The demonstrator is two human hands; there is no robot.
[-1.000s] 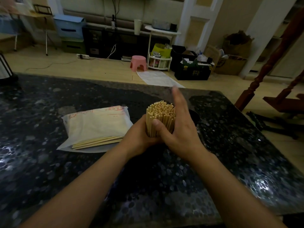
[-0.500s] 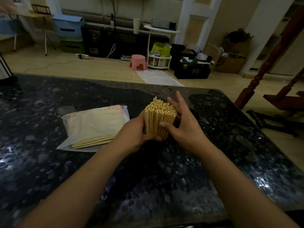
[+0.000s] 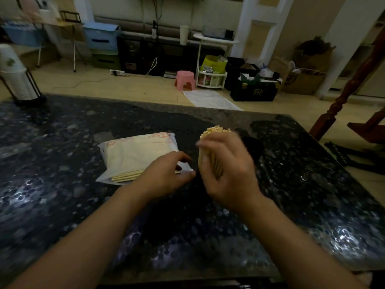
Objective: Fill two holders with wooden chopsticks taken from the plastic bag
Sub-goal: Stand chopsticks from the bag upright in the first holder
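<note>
Chopsticks (image 3: pixel 127 176) left in the plastic bag (image 3: pixel 137 155) lie lengthwise left-to-right on the worktop (image 3: pixel 62 205), just beneath the loosely curled, empty left hand (image 3: pixel 166 176), while the right hand (image 3: pixel 227 170) grips the upright bundle (image 3: pixel 216 130).

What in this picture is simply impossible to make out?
All in the head view:
- The holder under the chopstick bundle: covered by the right hand and lost against the dark table.
- Right hand's fingers: motion-blurred, so the exact grip is unclear.
- Left hand: its fingertips hide whatever they touch at the plastic bag mouth.
- Red print on the bag: too small to read.
- A second holder: not identifiable.
</note>
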